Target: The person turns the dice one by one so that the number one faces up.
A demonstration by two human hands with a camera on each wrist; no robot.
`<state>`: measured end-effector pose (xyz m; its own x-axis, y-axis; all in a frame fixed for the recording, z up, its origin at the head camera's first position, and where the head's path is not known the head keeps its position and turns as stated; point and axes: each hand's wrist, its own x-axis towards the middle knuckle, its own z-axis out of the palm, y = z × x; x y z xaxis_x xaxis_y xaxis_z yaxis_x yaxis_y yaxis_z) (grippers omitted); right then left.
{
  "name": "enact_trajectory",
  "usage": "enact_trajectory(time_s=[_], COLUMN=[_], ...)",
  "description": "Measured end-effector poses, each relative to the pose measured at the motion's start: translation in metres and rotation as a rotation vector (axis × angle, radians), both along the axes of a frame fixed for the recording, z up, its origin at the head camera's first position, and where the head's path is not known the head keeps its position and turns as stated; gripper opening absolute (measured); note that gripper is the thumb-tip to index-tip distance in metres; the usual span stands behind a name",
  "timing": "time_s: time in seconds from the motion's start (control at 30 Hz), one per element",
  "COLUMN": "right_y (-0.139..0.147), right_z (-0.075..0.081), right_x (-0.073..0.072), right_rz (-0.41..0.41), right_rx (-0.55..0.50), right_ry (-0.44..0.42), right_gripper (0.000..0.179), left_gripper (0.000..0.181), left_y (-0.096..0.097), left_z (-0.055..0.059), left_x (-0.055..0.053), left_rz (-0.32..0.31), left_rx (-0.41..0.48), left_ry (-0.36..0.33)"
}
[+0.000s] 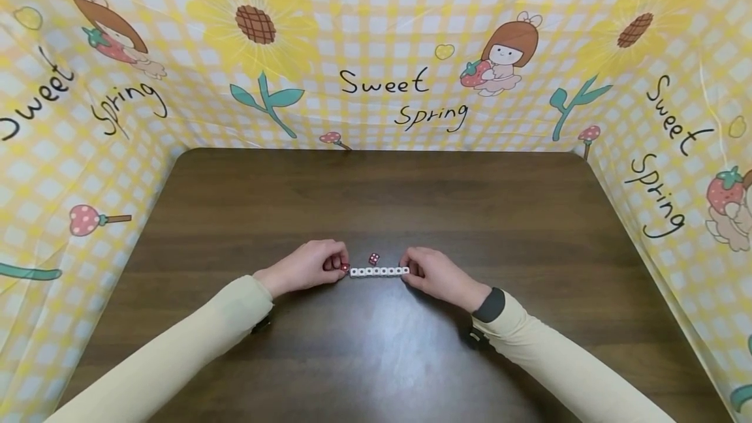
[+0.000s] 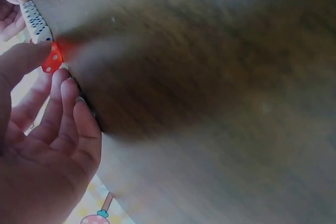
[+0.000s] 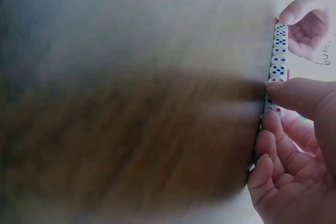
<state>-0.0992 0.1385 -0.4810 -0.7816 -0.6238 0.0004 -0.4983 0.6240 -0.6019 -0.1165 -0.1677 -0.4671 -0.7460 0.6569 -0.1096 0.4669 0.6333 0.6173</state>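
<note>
A straight row of several white dice (image 1: 376,272) lies on the table, with dark pips on top. At its left end my left hand (image 1: 311,264) pinches a red die (image 2: 53,59) between thumb and fingers, right beside the last white die. My right hand (image 1: 439,277) grips the other end of the row; in the right wrist view its thumb presses the near faces of the white dice (image 3: 279,59), partly covering them. A second red die (image 1: 374,258) with white pips sits just behind the row, between the hands.
The brown wooden table (image 1: 376,201) has rounded far corners. Yellow checked cloth (image 1: 376,38) with printed flowers and lettering stands along its back and both sides. A dark band (image 1: 489,305) circles the right wrist, at the sleeve's end.
</note>
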Motion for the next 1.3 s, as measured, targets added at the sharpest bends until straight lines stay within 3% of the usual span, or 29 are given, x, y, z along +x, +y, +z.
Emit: enact_trajectory(time_s=[0.37,0.67,1.0,1.3], right_y=[-0.001,0.000,-0.019,-0.050], right_z=[-0.001,0.004,0.014,0.017], right_x=[0.001,-0.002,-0.014,-0.027], right_rz=[-0.009,-0.002,-0.023,0.010], right_rx=[0.009,0.006,0.031,0.128], right_ry=[0.005,-0.047,0.093,0.096], right_gripper=[0.012,0.023,0.007,0.013], left_gripper=[0.014,0.019,0.015,0.014], left_y=[0.002,-0.001,-0.001,-0.002], left_z=[0.000,-0.003,-0.003,-0.006], left_x=[0.006,0.008,0.009,0.009], left_rz=[0.010,0.027,0.019,0.016], left_rx=[-0.014,0.026,0.024,0.048], left_ry=[-0.001,-0.017,-0.012,-0.002])
